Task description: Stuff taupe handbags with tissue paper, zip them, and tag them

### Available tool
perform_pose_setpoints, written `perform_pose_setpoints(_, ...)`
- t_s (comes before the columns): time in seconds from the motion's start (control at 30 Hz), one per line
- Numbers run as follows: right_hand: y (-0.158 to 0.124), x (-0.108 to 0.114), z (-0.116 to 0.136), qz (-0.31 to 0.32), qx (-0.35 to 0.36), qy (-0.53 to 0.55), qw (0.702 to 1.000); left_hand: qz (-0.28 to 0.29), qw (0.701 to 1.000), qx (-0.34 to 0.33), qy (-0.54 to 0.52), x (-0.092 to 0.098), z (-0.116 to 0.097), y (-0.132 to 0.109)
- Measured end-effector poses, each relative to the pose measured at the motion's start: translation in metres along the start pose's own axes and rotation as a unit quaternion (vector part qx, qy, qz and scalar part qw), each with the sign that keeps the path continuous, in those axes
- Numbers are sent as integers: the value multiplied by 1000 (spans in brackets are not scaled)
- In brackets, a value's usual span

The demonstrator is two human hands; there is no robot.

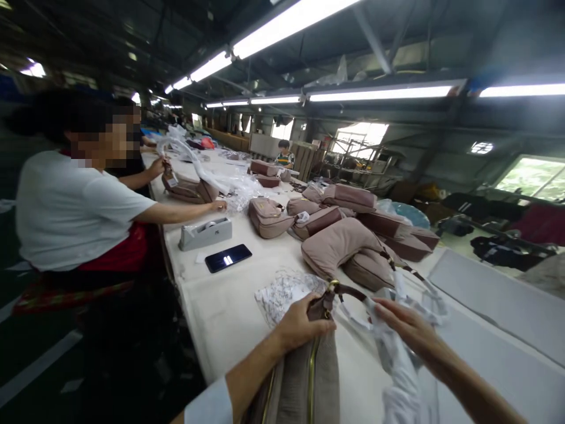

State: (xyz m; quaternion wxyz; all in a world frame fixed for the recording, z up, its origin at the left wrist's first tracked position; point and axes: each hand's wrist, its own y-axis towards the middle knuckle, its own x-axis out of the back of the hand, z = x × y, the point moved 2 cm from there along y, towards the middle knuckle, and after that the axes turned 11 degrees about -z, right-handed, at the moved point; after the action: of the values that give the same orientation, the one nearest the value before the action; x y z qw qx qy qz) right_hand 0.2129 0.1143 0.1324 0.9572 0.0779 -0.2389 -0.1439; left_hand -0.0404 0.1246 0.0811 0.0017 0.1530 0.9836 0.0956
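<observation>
A taupe handbag (pixel 324 377) with brass zips lies in front of me, its lower part cut off by the frame. My left hand (pixel 296 324) is closed around the bag's top end, by the gold ring and strap tab. My right hand (pixel 408 327) pinches white wrapping (pixel 399 371) at the bag's dark brown strap (pixel 353 290). The wrapping hangs loose beneath that hand and trails down to the bottom of the frame. Just beyond my left hand is a crumpled sheet of patterned paper (pixel 282 288).
More taupe bags (pixel 331 241) are piled across the white table (pixel 198 306). A phone (pixel 228 258) and a grey tape dispenser (pixel 206 234) lie near its left edge. At left a co-worker (pixel 79 206) handles another bag (pixel 189 189) beside clear plastic (pixel 238 188).
</observation>
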Motion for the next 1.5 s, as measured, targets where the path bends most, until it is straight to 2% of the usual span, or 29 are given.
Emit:
perform_pose_setpoints(0.07, 15, -43, -46, 15, -55, 48, 997, -38, 999, -15, 17, -13, 1, -17)
perform_pose_setpoints(0.17, 38, -106, -97, 20, -46, 38, 998, -45, 994, -58, 82, -37, 12, -36)
perform_pose_setpoints(0.27, 52, -155, -120, 51, 14, -13, 998, -43, 976, -132, 166, -59, 38, -43)
perform_pose_setpoints(0.37, 57, -179, -128, 82, 98, -70, 989, -112, 957, -178, 200, -68, 65, -41)
perform_pose_setpoints(0.47, 58, -184, -134, 124, 157, -115, 973, -160, 946, -187, 211, -71, 80, -37)
perform_pose_setpoints(0.57, 59, -182, -138, 150, 186, -138, 961, -189, 938, -181, 228, -72, 79, -32)
perform_pose_setpoints(0.73, 55, -178, -138, 207, 223, -123, 945, -108, 949, -191, 228, -72, 62, -32)
perform_pose_setpoints(0.8, 54, -177, -136, 200, 223, -115, 947, -139, 950, -187, 208, -72, 57, -33)
perform_pose_setpoints(0.93, 58, -176, -132, 140, 191, -88, 968, -258, 937, -171, 164, -76, 53, -36)
perform_pose_setpoints(0.97, 58, -175, -131, 128, 180, -80, 972, -258, 937, -174, 156, -77, 51, -37)
perform_pose_setpoints(1.1, 58, -172, -128, 87, 125, -56, 987, -180, 953, -194, 150, -71, 39, -37)
perform_pose_setpoints(1.17, 56, -170, -128, 74, 91, -47, 992, -159, 957, -189, 153, -68, 34, -36)
perform_pose_setpoints(1.43, 49, -169, -121, 109, -19, 44, 993, -144, 966, -185, 108, -71, 27, -39)
perform_pose_setpoints(1.5, 48, -167, -119, 112, -45, 76, 990, -171, 974, -139, 56, -66, 25, -38)
